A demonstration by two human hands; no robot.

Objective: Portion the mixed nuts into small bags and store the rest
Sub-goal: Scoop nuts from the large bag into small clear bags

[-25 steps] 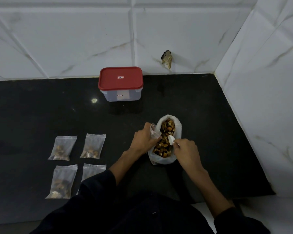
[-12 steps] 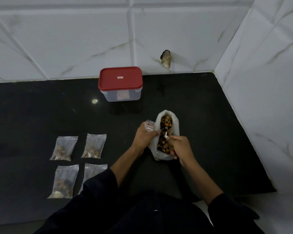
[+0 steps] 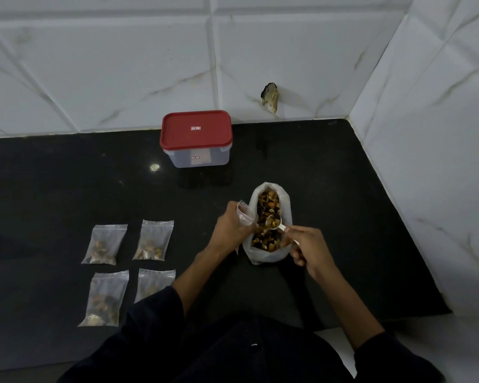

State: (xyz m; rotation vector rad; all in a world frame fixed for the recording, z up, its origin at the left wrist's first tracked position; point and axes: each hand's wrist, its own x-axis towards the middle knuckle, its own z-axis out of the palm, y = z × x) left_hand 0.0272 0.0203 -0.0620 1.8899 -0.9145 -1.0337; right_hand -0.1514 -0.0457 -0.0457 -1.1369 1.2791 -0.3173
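Note:
A large clear bag of mixed nuts [image 3: 268,225] stands open on the black counter [image 3: 67,189]. My left hand [image 3: 230,228] grips a small clear zip bag [image 3: 246,212] with its mouth up, right beside the big bag's left side. My right hand [image 3: 307,248] holds a small white spoon [image 3: 275,224] by its handle. The spoon's bowl carries a few nuts and hovers over the big bag, close to the small bag's mouth. Several small filled bags [image 3: 105,244] lie flat at the left.
A clear container with a red lid [image 3: 196,138] stands shut at the back near the tiled wall [image 3: 122,64]. A second tiled wall [image 3: 432,161] bounds the counter on the right. My dark sleeve [image 3: 155,313] covers part of one filled bag.
My right hand dipped the spoon into the nuts, then drew back toward me and lifted the spoon out loaded. The left hand and small bag hardly moved.

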